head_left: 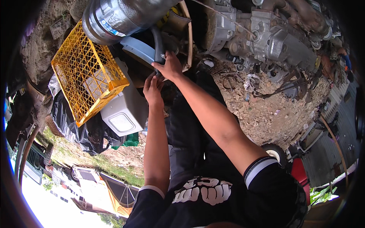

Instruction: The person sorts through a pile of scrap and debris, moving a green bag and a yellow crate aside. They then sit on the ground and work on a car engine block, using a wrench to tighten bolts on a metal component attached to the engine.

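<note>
A dark, curved, hose-like piece [158, 41] runs down from beside a light blue basin rim [138, 50]. My right hand [170, 68] is closed round its lower part, thumb pointing left. Just below, my left hand [153, 92] has its fingers bent up against the lower end of the same piece, closed on it. My hands partly hide that end. Above them, a large shiny grey container [125, 19] with a ribbed end lies tilted over the basin.
A yellow plastic crate [91, 72] leans on a white box [123, 114] to the left, near a black plastic bag [81, 129]. Greasy metal gearbox-like castings [266, 36] lie at the upper right. Stony ground [262, 117] stretches right of my legs, with scattered metal parts.
</note>
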Motion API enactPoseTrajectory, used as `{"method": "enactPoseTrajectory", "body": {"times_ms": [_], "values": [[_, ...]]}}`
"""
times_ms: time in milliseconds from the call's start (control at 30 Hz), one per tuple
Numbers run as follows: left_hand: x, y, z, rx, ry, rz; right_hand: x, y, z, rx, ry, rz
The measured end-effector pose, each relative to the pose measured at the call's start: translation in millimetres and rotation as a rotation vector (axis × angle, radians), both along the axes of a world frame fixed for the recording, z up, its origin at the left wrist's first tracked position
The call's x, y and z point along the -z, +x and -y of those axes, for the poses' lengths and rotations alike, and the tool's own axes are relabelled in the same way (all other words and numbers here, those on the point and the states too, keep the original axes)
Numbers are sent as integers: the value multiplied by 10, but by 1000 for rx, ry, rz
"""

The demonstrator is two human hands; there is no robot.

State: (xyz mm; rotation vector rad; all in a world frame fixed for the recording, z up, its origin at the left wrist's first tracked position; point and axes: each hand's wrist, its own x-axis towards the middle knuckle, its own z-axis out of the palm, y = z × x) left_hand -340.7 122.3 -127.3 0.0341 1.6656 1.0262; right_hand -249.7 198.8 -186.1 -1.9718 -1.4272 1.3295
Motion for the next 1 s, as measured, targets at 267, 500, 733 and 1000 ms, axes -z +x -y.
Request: {"method": "enactPoseTrajectory", "body": {"times_ms": [267, 500, 733, 1000], "values": [[-52, -271, 38, -159, 85, -231, -351, -132, 304, -82, -56, -115], [91, -206, -235, 367, -1, -601, -154, 123, 308, -156, -6, -204], [336, -197, 95, 791, -41, -848, -72, 560, 480, -88, -247, -293], [-166, -629, -16, 462, 95, -915, 129, 1398, 1144, 194, -282, -417]]}}
